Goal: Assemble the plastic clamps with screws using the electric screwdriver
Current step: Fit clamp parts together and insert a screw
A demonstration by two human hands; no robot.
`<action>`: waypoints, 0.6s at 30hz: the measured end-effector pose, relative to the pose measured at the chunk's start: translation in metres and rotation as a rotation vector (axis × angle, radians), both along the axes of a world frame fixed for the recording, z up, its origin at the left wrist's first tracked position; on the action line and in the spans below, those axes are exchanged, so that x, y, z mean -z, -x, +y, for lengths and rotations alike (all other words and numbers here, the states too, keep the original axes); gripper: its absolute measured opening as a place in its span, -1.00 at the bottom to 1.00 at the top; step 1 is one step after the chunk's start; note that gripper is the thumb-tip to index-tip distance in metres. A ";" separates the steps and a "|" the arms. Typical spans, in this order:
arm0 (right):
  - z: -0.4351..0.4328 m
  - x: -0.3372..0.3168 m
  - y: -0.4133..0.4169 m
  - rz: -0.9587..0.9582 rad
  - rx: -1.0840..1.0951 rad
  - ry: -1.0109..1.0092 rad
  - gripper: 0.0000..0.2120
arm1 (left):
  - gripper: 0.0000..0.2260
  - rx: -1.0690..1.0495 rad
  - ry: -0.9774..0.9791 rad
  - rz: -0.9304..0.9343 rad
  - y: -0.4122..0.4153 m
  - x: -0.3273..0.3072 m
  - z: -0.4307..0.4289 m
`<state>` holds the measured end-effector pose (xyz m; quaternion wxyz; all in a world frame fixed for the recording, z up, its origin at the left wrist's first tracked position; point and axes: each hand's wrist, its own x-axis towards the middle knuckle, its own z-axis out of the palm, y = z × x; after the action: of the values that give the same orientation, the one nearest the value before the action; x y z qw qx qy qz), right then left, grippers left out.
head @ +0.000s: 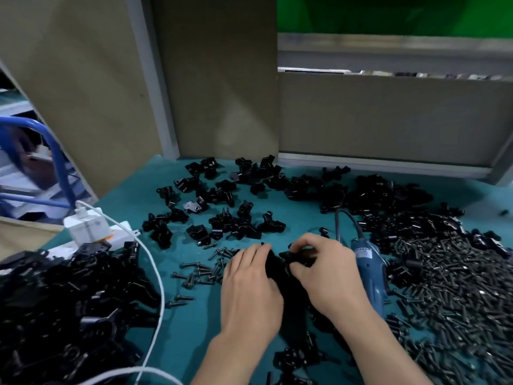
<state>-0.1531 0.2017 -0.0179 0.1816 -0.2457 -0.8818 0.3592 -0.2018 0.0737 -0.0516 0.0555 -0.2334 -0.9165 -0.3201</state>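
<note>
Teal tabletop [191, 323]. Heap of black screws [449, 287] along the right edge. Piled clamps [69, 301] at the near-left corner. More loose clamps [222, 195] scattered toward the far edge. Blue electric screwdriver [370, 270] lying unheld just beside the right hand [327, 273]. That hand and the left hand [249, 287] sit near centre, fingers curled, together gripping one black clamp [294, 259].

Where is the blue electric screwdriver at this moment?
In the head view, the electric screwdriver lies on the table, right of centre, between the right hand and the large screw pile.
</note>
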 end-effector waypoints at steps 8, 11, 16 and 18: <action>0.010 0.000 0.005 0.206 -0.010 0.343 -0.69 | -0.45 0.097 -0.329 -0.141 0.002 -0.008 0.002; 0.012 0.001 0.004 0.320 -0.017 0.474 -0.70 | -0.39 0.069 -0.434 -0.179 0.002 -0.012 0.002; 0.015 -0.003 0.005 0.433 -0.061 0.593 -0.61 | -0.42 0.086 -0.611 -0.338 0.004 -0.014 -0.001; 0.013 -0.002 0.004 0.429 -0.072 0.705 -0.63 | -0.49 0.157 -0.654 -0.349 0.002 -0.015 0.000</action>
<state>-0.1573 0.2145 -0.0158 0.2534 -0.1812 -0.6549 0.6885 -0.2042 0.0734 -0.0364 -0.0545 -0.2149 -0.7408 -0.6340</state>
